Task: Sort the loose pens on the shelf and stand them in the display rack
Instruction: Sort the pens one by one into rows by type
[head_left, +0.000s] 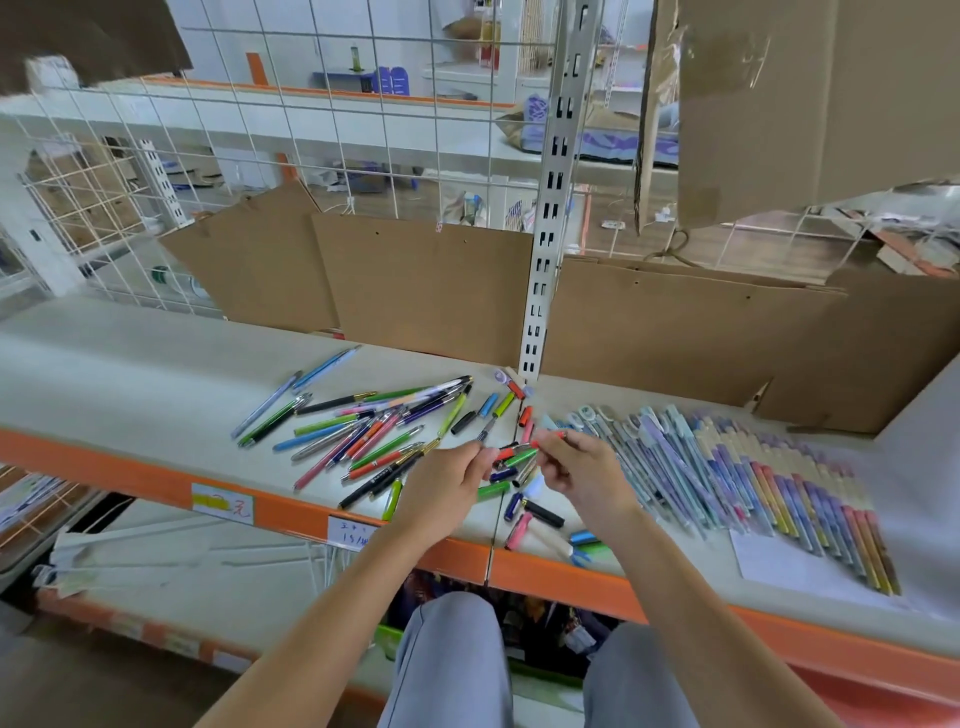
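Both hands are over the front of the shelf, close together in the middle. The left hand has its fingers curled in, and they pinch the end of a green pen. The right hand has its fingers curled too, and they pinch a small red pen piece at its tip. The two hands almost touch.

Loose pens lie in a messy pile on the shelf, just left of the hands. They are green, blue, red, pink, black and silver. A few short caps and pen pieces lie under and between the hands. To the right, a neat row of wrapped pens lies side by side.

Two small paper tags stick on the orange front edge of the shelf. They have handwriting on them, but it is too small to read. Brown cardboard stands at the back.
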